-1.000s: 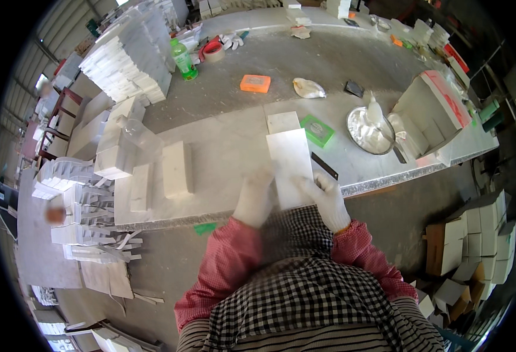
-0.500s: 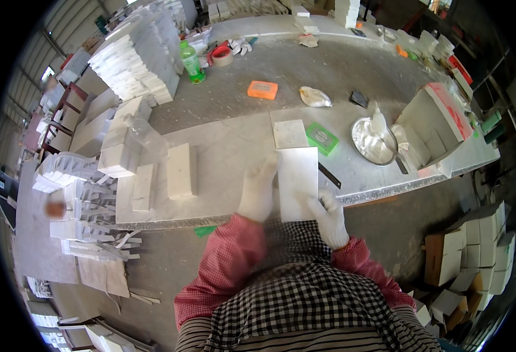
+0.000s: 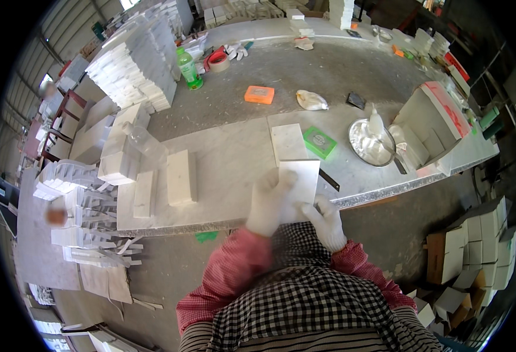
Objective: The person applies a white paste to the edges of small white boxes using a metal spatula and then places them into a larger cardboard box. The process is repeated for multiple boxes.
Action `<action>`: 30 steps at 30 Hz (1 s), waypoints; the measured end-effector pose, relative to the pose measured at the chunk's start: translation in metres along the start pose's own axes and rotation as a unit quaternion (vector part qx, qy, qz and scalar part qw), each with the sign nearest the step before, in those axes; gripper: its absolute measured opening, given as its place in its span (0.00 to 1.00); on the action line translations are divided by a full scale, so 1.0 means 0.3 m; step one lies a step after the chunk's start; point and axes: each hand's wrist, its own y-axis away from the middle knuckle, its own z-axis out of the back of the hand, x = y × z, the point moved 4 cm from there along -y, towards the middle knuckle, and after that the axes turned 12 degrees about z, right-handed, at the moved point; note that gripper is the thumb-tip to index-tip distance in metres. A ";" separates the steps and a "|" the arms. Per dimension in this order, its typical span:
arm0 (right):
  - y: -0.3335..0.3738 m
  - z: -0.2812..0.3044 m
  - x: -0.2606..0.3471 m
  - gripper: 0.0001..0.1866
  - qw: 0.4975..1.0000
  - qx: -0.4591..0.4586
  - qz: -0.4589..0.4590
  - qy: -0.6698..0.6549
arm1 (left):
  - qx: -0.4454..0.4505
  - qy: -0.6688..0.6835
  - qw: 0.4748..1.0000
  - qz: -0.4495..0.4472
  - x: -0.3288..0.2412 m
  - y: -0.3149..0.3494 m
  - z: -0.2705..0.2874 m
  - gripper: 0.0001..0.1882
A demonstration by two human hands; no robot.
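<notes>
Cluttered workshop [image 3: 170, 278]; right fingers [image 3: 314, 215] pinch white tile [image 3: 306, 179] over edge of pale slab [image 3: 228, 155]; left fingers [image 3: 286, 178]: cannot tell

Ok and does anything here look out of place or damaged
The loose cardboard boxes at the lower right look disordered: several lie tipped at odd angles beside a neater stack of white boxes. The white slab at the left hand and right hand shows no damage I can make out.
</notes>
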 end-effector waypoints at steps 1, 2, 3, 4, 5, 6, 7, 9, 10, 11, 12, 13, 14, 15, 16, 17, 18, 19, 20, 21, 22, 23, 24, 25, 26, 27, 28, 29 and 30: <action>-0.007 0.007 0.000 0.16 1.000 0.009 0.000 0.030 | 0.003 -0.027 1.000 -0.012 -0.003 0.004 -0.004 0.16; -0.018 0.012 0.014 0.17 0.999 0.013 0.000 0.043 | 0.005 -0.056 0.998 -0.023 -0.005 0.008 -0.005 0.18; -0.034 0.021 0.040 0.19 0.998 0.016 0.000 0.055 | 0.008 -0.085 0.996 -0.033 -0.007 0.012 -0.007 0.20; -0.049 0.028 0.054 0.21 0.997 0.019 0.000 0.068 | -0.011 -0.123 0.992 -0.027 -0.010 0.018 -0.003 0.20; -0.061 0.038 0.060 0.23 0.998 0.002 0.022 0.063 | -0.025 -0.159 0.987 -0.020 -0.016 0.023 -0.004 0.20; -0.072 0.042 0.061 0.26 0.997 -0.015 0.044 0.057 | -0.039 -0.194 0.980 -0.014 -0.017 0.025 -0.005 0.21; -0.082 0.046 0.067 0.28 0.996 -0.032 0.066 0.052 | -0.036 -0.181 0.982 -0.027 -0.016 0.023 -0.009 0.18; -0.100 0.041 0.093 0.32 0.998 -0.049 0.041 -0.006 | -0.035 -0.156 0.986 -0.054 -0.011 0.021 -0.008 0.14; -0.106 0.041 0.101 0.34 0.997 -0.057 0.029 -0.035 | -0.029 -0.169 0.983 -0.060 -0.015 0.024 -0.015 0.17; -0.111 0.050 0.100 0.35 0.994 -0.079 0.068 0.011 | -0.022 -0.182 0.981 -0.067 -0.023 0.030 -0.024 0.20; -0.116 0.055 0.095 0.36 0.987 -0.100 0.107 0.058 | -0.015 -0.195 0.978 -0.073 -0.028 0.032 -0.030 0.23; -0.118 0.062 0.101 0.36 0.982 -0.104 0.127 0.094 | -0.012 -0.211 0.975 -0.071 -0.027 0.029 -0.031 0.23; -0.125 0.059 0.121 0.36 0.975 -0.106 0.146 0.129 | -0.012 -0.226 0.971 -0.070 -0.027 0.030 -0.027 0.23; -0.127 0.061 0.157 0.35 0.973 -0.091 0.147 0.153 | -0.012 -0.242 0.968 -0.068 -0.027 0.031 -0.024 0.23; -0.130 0.059 0.180 0.34 0.970 -0.075 0.147 0.178 | -0.010 -0.244 0.967 -0.068 -0.025 0.031 -0.022 0.23; -0.133 0.062 0.173 0.33 0.971 -0.074 0.145 0.175 | -0.004 -0.246 0.967 -0.070 -0.022 0.030 -0.025 0.23; -0.135 0.064 0.159 0.31 0.972 -0.072 0.142 0.172 | 0.001 -0.247 0.966 -0.071 -0.020 0.030 -0.028 0.23; -0.135 0.066 0.152 0.30 0.973 -0.071 0.140 0.169 | 0.004 -0.246 0.968 -0.059 -0.016 0.029 -0.029 0.23; -0.133 0.067 0.150 0.28 0.976 -0.077 0.121 0.163 | 0.007 -0.245 0.968 -0.046 -0.012 0.029 -0.027 0.23; -0.131 0.067 0.153 0.27 0.979 -0.083 0.101 0.158 | 0.009 -0.243 0.969 -0.034 -0.008 0.029 -0.026 0.23; -0.128 0.065 0.155 0.26 0.981 -0.089 0.081 0.153 | 0.006 -0.234 0.972 -0.023 -0.005 0.032 -0.027 0.24; -0.126 0.064 0.163 0.26 0.983 -0.097 0.073 0.140 | 0.004 -0.225 0.974 -0.012 -0.003 0.036 -0.030 0.24; -0.123 0.062 0.172 0.26 0.984 -0.104 0.065 0.128 | 0.001 -0.215 0.977 -0.001 0.000 0.040 -0.031 0.24; -0.120 0.060 0.175 0.26 0.986 -0.111 0.057 0.115 | 0.002 -0.224 0.974 0.003 0.002 0.042 -0.029 0.24; -0.119 0.060 0.165 0.25 0.986 -0.119 0.061 0.101 | 0.004 -0.233 0.972 0.006 0.001 0.043 -0.028 0.24; -0.119 0.058 0.142 0.25 0.986 -0.127 0.064 0.087 | 0.005 -0.241 0.970 0.009 0.003 0.044 -0.028 0.25; -0.118 0.060 0.128 0.25 0.986 -0.135 0.068 0.074 | 0.005 -0.235 0.972 0.011 0.010 0.043 -0.029 0.25; -0.116 0.059 0.126 0.24 0.985 -0.138 0.075 0.074 | 0.002 -0.228 0.974 0.013 0.021 0.041 -0.024 0.25; -0.114 0.060 0.126 0.24 0.984 -0.141 0.082 0.074 | 0.000 -0.221 0.975 0.014 0.029 0.040 -0.019 0.25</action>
